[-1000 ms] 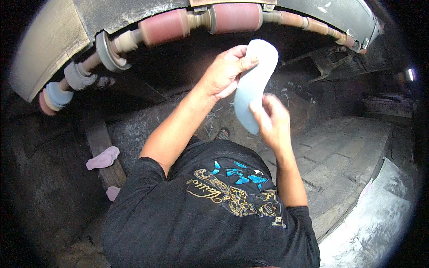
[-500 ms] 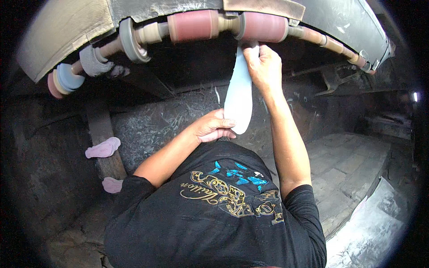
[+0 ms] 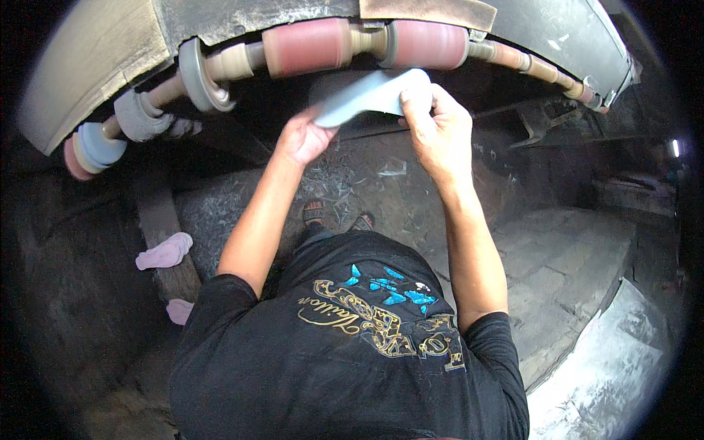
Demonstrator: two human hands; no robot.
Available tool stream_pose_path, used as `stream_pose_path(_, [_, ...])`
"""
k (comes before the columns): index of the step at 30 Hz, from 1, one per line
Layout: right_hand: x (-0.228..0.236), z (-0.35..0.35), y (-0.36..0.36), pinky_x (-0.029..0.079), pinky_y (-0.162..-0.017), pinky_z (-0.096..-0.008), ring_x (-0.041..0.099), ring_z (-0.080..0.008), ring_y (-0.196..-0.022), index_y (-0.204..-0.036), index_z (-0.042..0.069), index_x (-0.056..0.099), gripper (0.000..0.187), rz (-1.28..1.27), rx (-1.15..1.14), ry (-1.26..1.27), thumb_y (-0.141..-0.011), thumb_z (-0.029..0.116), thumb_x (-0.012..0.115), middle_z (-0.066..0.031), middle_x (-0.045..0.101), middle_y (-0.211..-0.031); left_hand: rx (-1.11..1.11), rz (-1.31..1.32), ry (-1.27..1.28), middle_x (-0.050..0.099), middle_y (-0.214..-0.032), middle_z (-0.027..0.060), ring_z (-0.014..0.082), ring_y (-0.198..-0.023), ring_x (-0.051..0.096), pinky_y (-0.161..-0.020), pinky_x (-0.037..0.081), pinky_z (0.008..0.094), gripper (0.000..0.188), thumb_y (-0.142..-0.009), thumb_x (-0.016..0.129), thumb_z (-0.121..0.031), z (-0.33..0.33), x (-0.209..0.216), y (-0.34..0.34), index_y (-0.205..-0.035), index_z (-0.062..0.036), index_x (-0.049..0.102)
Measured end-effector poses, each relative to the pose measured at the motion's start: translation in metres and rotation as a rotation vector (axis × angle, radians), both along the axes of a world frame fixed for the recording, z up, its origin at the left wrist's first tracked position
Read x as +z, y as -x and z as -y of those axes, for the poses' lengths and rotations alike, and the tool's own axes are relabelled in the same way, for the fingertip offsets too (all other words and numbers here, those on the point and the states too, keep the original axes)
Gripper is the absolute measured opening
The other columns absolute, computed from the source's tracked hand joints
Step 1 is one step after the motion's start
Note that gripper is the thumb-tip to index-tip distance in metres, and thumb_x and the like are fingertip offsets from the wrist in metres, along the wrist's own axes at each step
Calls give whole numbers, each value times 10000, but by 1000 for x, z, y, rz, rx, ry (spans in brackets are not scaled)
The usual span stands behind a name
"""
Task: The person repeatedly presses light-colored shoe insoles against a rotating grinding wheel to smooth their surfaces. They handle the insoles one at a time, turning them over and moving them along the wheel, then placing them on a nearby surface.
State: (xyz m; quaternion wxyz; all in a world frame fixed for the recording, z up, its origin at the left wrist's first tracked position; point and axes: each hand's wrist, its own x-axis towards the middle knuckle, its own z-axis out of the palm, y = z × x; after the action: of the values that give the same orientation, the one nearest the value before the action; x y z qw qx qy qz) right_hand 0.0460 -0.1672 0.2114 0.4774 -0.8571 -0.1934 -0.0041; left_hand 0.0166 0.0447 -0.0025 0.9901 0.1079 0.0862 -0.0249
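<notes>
Just below a pair of red sanding rollers, a pale blue shoe insole point(image 3: 374, 93) lies crosswise between my hands. My left hand point(image 3: 305, 139) grips its left end, thumb along the edge. At the other end, my right hand point(image 3: 438, 132) pinches it between thumb and fingers. The insole's upper edge is close under the right red roller point(image 3: 429, 44); whether they touch I cannot tell. The left red roller point(image 3: 308, 48) sits beside it on the same shaft and looks blurred, as if spinning. Part of the insole's left end is smeared by motion.
Along the shaft are a grey wheel point(image 3: 202, 77), a fuzzy grey buffing wheel point(image 3: 139, 116) and narrow rollers point(image 3: 543, 70) to the right. Pink insoles point(image 3: 165, 251) rest on a beam at left. Shavings litter the floor point(image 3: 396, 169). A whitish sheet point(image 3: 601, 367) lies at lower right.
The insole has swung from lengthwise to crosswise under the rollers. My left hand has moved up and left with its end; my right hand has dropped slightly.
</notes>
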Motion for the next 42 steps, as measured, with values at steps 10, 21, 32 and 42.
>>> stream_pose_path(10, [47,49,40,472,-603,-293,586,-147,-636,-928,-6,674,159,286,-43,64,-914,152,686,-104,615,-727,-105,296,8,605,-1362,141,284,-1291,554,-1121,409,472,472,-902,659,-116,46,62,-44,-1344,7,548])
stream_pose_path(21, [38,117,130,452,-576,-287,567,-175,-618,-949,16,656,105,208,-110,123,-857,-7,702,-77,573,-757,-234,335,-73,687,-1170,122,246,-1105,656,-1018,492,431,352,-936,681,-178,93,126,-34,-1233,0,615])
stream_pose_path(32, [-11,85,71,535,-809,-377,695,-232,-932,-1094,-7,663,368,-127,-54,1,-871,280,721,-143,720,-991,-200,397,-386,677,-1138,95,187,-1077,656,-979,528,353,358,-912,706,-71,116,161,-16,-1239,9,583])
stream_pose_path(42, [-14,6,-22,526,-687,-366,687,-275,-715,-950,23,699,360,-14,15,115,-907,373,625,-188,692,-804,-583,85,-448,648,-1222,92,206,-1095,653,-947,554,379,459,-958,668,-188,100,69,77,-1352,-18,506])
